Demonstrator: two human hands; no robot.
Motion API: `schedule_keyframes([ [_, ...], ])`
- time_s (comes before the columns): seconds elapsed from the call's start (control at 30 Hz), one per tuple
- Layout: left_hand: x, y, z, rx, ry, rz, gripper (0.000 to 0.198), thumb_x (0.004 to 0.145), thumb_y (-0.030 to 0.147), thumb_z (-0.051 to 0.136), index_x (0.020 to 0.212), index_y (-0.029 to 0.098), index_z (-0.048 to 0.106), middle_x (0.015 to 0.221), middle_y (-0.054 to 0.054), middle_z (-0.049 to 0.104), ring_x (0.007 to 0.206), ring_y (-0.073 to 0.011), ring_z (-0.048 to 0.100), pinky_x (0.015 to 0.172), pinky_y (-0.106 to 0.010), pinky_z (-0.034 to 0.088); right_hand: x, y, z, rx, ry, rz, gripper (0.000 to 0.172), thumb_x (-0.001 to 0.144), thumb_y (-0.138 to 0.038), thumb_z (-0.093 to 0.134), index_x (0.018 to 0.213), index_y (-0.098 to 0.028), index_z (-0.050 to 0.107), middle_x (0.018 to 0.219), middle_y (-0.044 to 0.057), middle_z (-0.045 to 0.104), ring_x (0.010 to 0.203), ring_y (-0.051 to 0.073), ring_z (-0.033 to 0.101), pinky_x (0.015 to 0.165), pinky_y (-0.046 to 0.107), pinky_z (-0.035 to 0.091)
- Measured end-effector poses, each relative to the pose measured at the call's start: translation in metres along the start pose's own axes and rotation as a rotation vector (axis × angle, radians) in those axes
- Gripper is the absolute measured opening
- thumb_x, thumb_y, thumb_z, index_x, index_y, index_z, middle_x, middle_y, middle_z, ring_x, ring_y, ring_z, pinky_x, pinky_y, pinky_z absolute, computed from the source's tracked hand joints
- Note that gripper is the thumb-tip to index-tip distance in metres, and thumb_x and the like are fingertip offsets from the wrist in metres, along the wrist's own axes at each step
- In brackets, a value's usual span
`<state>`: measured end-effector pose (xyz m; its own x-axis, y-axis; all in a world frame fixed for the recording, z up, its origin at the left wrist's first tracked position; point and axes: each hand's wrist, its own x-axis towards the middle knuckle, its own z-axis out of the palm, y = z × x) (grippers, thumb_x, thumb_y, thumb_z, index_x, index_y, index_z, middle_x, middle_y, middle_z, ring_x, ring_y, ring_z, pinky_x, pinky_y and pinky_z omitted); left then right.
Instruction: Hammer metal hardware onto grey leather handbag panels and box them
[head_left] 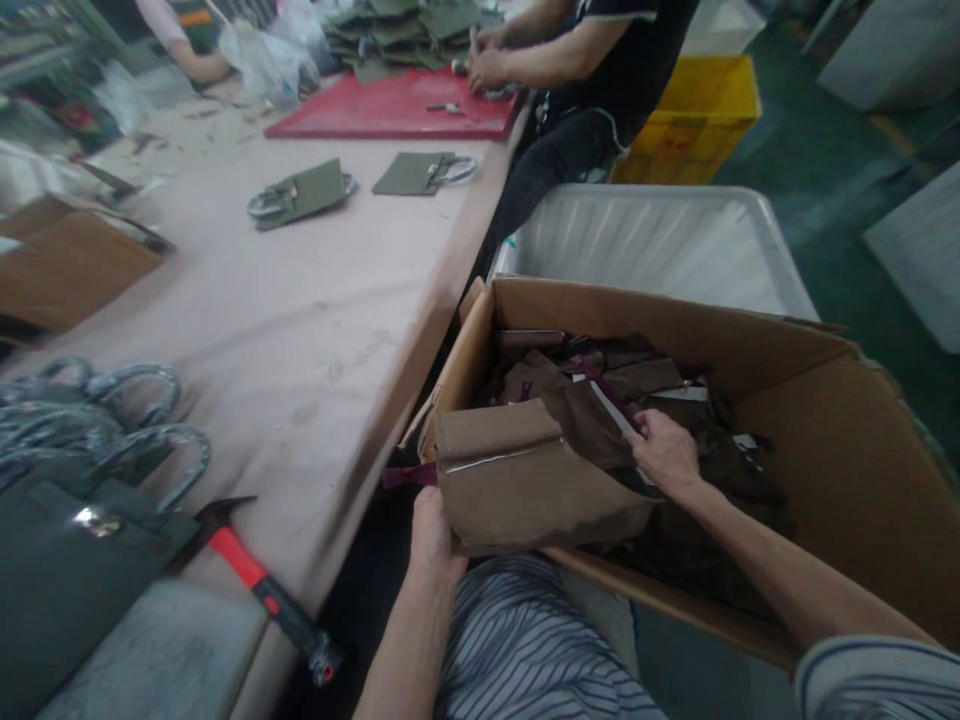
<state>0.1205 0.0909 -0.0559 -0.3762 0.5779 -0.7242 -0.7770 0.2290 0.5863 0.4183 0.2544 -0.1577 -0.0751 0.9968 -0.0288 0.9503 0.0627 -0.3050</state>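
Held over the front edge of a cardboard box is a brown fabric lining piece (517,475), with a thin light slit line across its upper part. My left hand (435,535) is closed on its left edge, fingers partly hidden behind the cloth. My right hand (666,452) pinches a darker brown part with a white strip (611,408) along its edge, over the box. I cannot tell whether both hands hold one and the same piece. A maroon zipper end (409,476) sticks out beside my left hand. More brown linings (645,375) lie heaped inside the box (810,400).
On the table (315,310) at left are a red-handled hammer (262,585), a green handbag (82,560) with wrapped handles, and two small green bag pieces (307,195). Behind the box stand a white bin (652,235) and a yellow crate (690,115). A co-worker's hands (487,65) are over a red board (375,112).
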Motion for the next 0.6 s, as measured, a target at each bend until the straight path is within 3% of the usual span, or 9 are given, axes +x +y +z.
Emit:
schedule_keyframes([
  [0.2, -0.009, 0.006, 0.0, 0.008, 0.023, -0.041, 0.007, 0.063, 0.02, 0.072, 0.066, 0.015, 0.07, 0.06, -0.004, 0.072, 0.069, -0.0254, 0.076, 0.075, -0.038, 0.062, -0.018, -0.018, -0.036, -0.055, 0.236, -0.284, 0.009, 0.086, -0.024, 0.056, 0.087, -0.017, 0.062, 0.086, 0.013, 0.066, 0.087, 0.029, 0.059, 0.083, 0.041, 0.041],
  [0.37, 0.001, -0.002, -0.012, 0.018, -0.012, -0.065, 0.015, 0.057, 0.019, 0.077, 0.069, 0.015, 0.07, 0.063, -0.004, 0.073, 0.066, -0.0253, 0.075, 0.068, -0.035, 0.062, -0.032, -0.043, -0.064, -0.068, 0.459, -0.503, 0.011, 0.092, -0.021, 0.054, 0.084, -0.021, 0.059, 0.081, 0.008, 0.066, 0.085, 0.024, 0.059, 0.09, 0.041, 0.041],
  [0.6, -0.003, -0.005, -0.008, 0.006, -0.018, -0.034, 0.027, 0.046, 0.019, 0.08, 0.065, 0.015, 0.06, 0.054, -0.004, 0.067, 0.078, -0.0346, 0.076, 0.072, -0.041, 0.062, -0.042, -0.088, -0.08, 0.053, 0.76, -0.824, 0.02, 0.084, -0.003, 0.058, 0.086, -0.023, 0.058, 0.083, 0.001, 0.068, 0.082, 0.018, 0.061, 0.093, 0.04, 0.04],
])
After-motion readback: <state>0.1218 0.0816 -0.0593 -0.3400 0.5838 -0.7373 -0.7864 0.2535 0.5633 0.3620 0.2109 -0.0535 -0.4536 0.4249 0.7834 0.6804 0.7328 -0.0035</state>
